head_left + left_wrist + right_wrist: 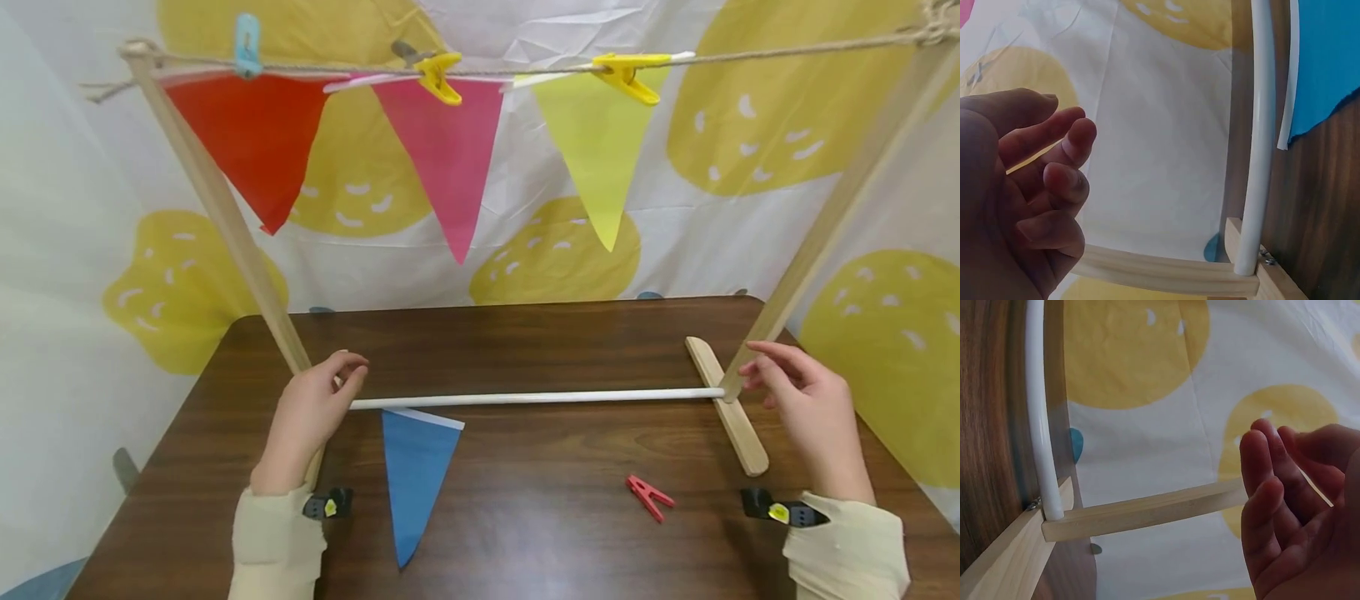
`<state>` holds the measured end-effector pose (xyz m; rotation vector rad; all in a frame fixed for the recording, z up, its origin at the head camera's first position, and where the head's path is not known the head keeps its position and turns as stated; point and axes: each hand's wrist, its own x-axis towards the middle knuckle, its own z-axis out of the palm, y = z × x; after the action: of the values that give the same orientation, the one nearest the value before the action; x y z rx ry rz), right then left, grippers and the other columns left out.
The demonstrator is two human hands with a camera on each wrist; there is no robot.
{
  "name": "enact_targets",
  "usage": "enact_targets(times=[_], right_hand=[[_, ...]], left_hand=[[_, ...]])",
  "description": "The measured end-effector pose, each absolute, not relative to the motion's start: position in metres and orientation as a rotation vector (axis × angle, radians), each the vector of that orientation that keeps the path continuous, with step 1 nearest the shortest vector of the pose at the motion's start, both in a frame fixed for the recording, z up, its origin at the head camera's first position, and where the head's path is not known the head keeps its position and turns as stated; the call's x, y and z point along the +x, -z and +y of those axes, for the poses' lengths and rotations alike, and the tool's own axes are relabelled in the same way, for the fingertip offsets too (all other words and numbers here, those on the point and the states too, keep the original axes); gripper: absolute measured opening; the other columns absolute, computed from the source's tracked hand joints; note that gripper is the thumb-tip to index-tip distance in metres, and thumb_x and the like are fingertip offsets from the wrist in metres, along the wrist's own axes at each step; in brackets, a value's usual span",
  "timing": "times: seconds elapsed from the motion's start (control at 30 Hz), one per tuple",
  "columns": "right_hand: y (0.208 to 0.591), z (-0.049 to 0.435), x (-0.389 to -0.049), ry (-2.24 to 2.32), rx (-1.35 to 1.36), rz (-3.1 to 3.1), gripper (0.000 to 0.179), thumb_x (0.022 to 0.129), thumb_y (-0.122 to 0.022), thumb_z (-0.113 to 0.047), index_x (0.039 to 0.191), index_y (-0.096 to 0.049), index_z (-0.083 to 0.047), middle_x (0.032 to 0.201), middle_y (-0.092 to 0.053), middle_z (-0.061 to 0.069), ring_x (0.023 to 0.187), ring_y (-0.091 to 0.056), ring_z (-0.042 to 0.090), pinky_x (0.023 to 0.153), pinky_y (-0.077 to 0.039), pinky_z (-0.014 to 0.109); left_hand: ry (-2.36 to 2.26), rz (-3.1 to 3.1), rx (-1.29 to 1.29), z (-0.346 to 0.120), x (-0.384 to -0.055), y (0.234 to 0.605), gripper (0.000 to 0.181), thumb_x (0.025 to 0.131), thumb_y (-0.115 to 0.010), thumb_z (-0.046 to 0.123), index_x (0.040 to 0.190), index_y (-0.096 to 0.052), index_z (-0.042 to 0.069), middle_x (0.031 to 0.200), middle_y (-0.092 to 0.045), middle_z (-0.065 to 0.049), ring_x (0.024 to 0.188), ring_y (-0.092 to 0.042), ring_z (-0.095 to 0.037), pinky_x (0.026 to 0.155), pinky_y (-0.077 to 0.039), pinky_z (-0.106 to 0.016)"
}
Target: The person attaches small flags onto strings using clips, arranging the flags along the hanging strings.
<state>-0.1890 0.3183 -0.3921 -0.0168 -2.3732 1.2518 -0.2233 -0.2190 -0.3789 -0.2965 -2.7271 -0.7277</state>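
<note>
My left hand (313, 410) hovers by the left wooden post (243, 250), fingers loosely curled and holding nothing. Near the right post (817, 242), my right hand (813, 412) is likewise relaxed with nothing in its fingers. A blue pennant (418, 475) with a white top strip lies on the table, right of my left hand. The red clothespin (649, 497) rests farther right. Along the twine (517, 68) hang a red pennant (251, 142), a pink pennant (448, 150) and a yellow pennant (600, 142). A light blue clothespin (247, 46) and yellow clothespins (626, 75) sit on it.
A white rod (540, 398) joins the two posts low down, just above the brown table (540, 533). The right post stands on a wooden foot (727, 408). Behind hangs a white cloth (375, 275) with yellow shapes.
</note>
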Motion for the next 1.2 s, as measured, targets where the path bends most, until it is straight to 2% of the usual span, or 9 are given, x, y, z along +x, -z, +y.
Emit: enact_targets(times=[0.33,0.57,0.77,1.0,1.2], right_hand=[[0.391,0.322,-0.191,-1.166,0.057,-2.605,0.034,0.092,-0.049,-0.028,0.121,-0.052,-0.011,0.088,-0.064,-0.001,0.073,-0.061,0.004,0.056,-0.048,0.022],[0.387,0.323,-0.205,-1.163,0.140,-2.728,0.038,0.091,-0.050,-0.031,0.123,-0.050,-0.012,0.093,-0.064,0.012,0.075,-0.062,0.007,0.057,-0.049,0.024],[0.386,0.325,-0.210,-1.161,0.164,-2.769,0.038,0.091,-0.047,-0.034,0.122,-0.050,-0.013,0.093,-0.063,0.014,0.070,-0.060,0.014,0.053,-0.048,0.028],[0.389,0.321,-0.211,-1.118,0.218,-2.842,0.039,0.093,-0.045,-0.035,0.123,-0.050,-0.010,0.092,-0.062,0.012,0.070,-0.058,0.013,0.053,-0.047,0.028],[0.391,0.318,-0.213,-1.083,0.297,-2.901,0.038,0.093,-0.044,-0.033,0.122,-0.050,-0.008,0.090,-0.062,0.011,0.072,-0.058,0.016,0.054,-0.047,0.030]], left_hand=[[0.669,-2.577,-0.155,-0.227,-0.219,0.379,0.026,0.090,-0.049,0.033,0.102,-0.064,0.015,0.081,-0.062,0.000,0.062,-0.054,-0.015,0.049,-0.037,-0.031],[0.683,-2.648,-0.157,-0.224,-0.223,0.375,0.025,0.090,-0.049,0.033,0.099,-0.063,0.014,0.079,-0.061,0.001,0.063,-0.053,-0.017,0.050,-0.038,-0.030],[0.713,-2.803,-0.151,-0.221,-0.226,0.378,0.029,0.090,-0.048,0.036,0.103,-0.062,0.014,0.086,-0.063,-0.002,0.069,-0.055,-0.020,0.058,-0.043,-0.035],[0.718,-2.954,-0.235,-0.221,-0.233,0.384,0.028,0.090,-0.048,0.037,0.105,-0.061,0.017,0.094,-0.063,-0.001,0.081,-0.057,-0.019,0.068,-0.044,-0.038],[0.753,-3.042,-0.271,-0.219,-0.235,0.394,0.026,0.090,-0.051,0.033,0.106,-0.060,0.015,0.097,-0.063,-0.003,0.078,-0.055,-0.018,0.069,-0.043,-0.038]])
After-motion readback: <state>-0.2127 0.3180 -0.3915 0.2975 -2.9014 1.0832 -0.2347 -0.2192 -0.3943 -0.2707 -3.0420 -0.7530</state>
